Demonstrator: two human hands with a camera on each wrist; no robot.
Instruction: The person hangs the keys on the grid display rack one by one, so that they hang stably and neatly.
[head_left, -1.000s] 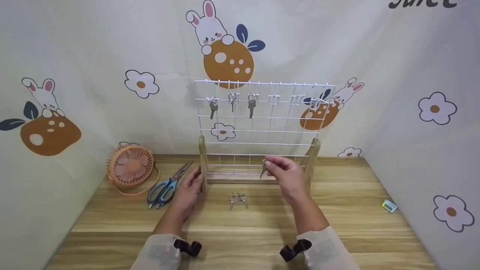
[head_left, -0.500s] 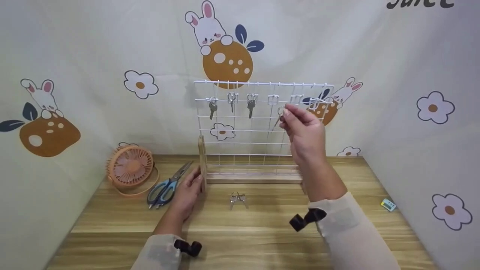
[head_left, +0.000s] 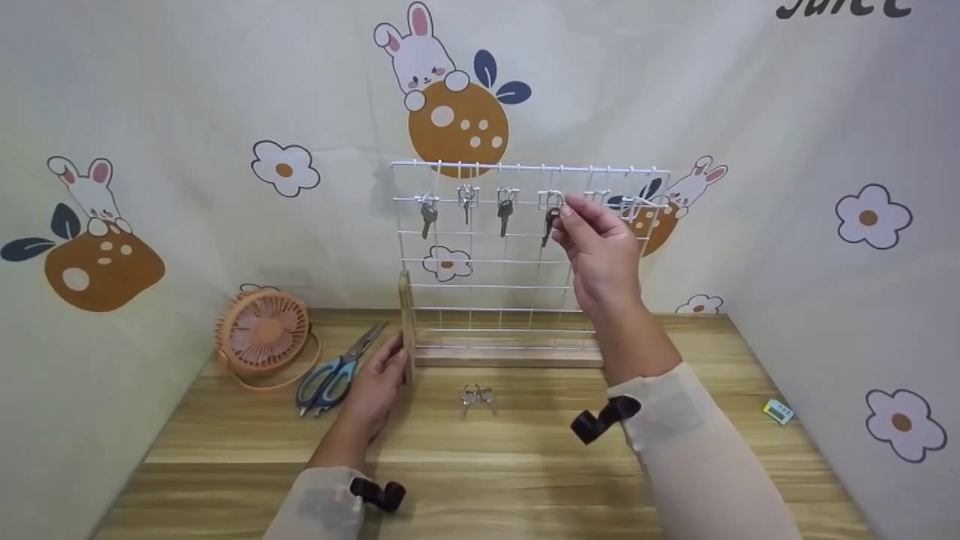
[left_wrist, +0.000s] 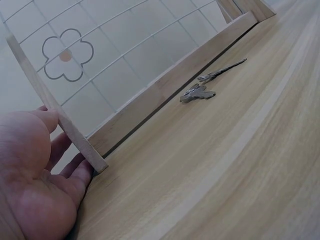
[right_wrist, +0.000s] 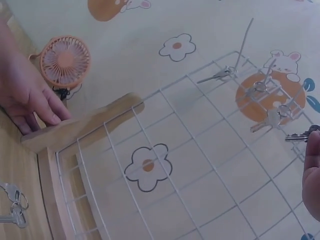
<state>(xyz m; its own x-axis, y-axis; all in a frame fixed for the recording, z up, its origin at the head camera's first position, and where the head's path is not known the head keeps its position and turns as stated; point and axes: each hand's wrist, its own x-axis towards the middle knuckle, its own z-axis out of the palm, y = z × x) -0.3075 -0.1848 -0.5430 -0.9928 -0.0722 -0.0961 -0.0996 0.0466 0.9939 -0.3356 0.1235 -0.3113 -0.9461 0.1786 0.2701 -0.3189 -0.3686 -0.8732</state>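
Note:
A white wire grid rack (head_left: 480,286) stands in a wooden base. My left hand (head_left: 381,382) holds the rack's left wooden upright (left_wrist: 60,112), thumb on one side and fingers on the other. High on the grid, my right hand (head_left: 604,255) pinches a key (head_left: 551,225) by its ring at the fourth hook from the left; whether the ring is over the hook cannot be told. Three other keys hang on hooks to the left: one key (head_left: 428,217), another key (head_left: 466,206) and a third key (head_left: 505,214). Two ringed keys (head_left: 478,400) lie before the rack.
Blue-handled scissors (head_left: 330,381) lie left of my left hand, beside an orange fan (head_left: 266,330). A small light-blue item (head_left: 778,410) lies at the table's right edge. Further hooks (head_left: 637,206) are on the grid's right side, partly behind my right hand.
My right hand has risen from low in front of the rack, carrying the key to the fourth hook, then shifted slightly left and up. My left hand has stayed on the upright.

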